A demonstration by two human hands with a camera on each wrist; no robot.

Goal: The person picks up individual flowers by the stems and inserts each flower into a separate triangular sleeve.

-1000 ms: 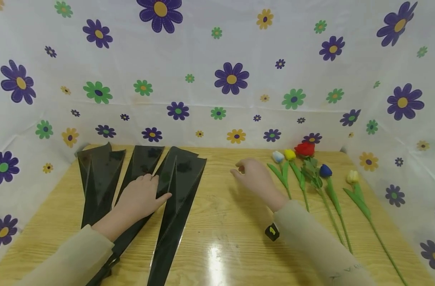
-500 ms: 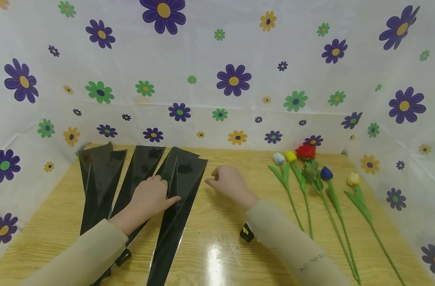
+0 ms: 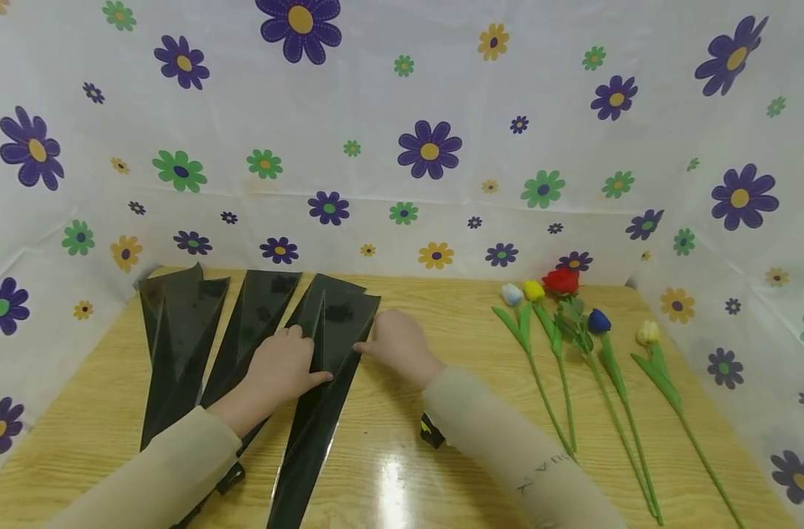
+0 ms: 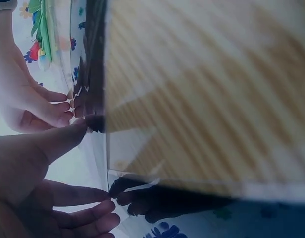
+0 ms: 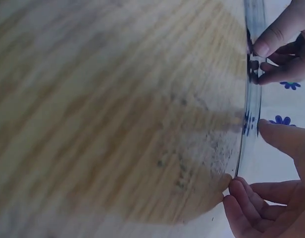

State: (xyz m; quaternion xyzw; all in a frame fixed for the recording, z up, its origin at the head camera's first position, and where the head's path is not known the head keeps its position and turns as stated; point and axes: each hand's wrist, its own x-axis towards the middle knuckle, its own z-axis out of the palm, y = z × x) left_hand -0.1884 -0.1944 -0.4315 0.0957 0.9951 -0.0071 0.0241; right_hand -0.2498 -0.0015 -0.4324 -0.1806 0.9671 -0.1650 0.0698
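My left hand (image 3: 279, 367) lies over the left side of the rightmost black flower sleeve (image 3: 336, 330), a flat, cone-shaped wrapper. Its thumb (image 4: 68, 136) extends over the sleeve, and its other fingers touch down with their tips, spread apart from the thumb. At the sleeve's right edge is my right hand (image 3: 398, 345). The right thumb (image 5: 276, 136) reaches onto the edge while the bent fingers (image 5: 241, 198) meet the tabletop, a gap showing between them. Both hands appear across from each other in the wrist views.
More black sleeves (image 3: 184, 330) lie to the left on the wooden table (image 3: 442, 330). Artificial flowers rest at the right: a red rose (image 3: 561, 281), a blue tulip (image 3: 599, 321), a cream tulip (image 3: 648, 333) and others. A flower-print cloth (image 3: 349, 88) hangs behind.
My right hand has moved left from near the flowers to the sleeve's right edge. My left hand has shifted slightly right and down along the sleeve.
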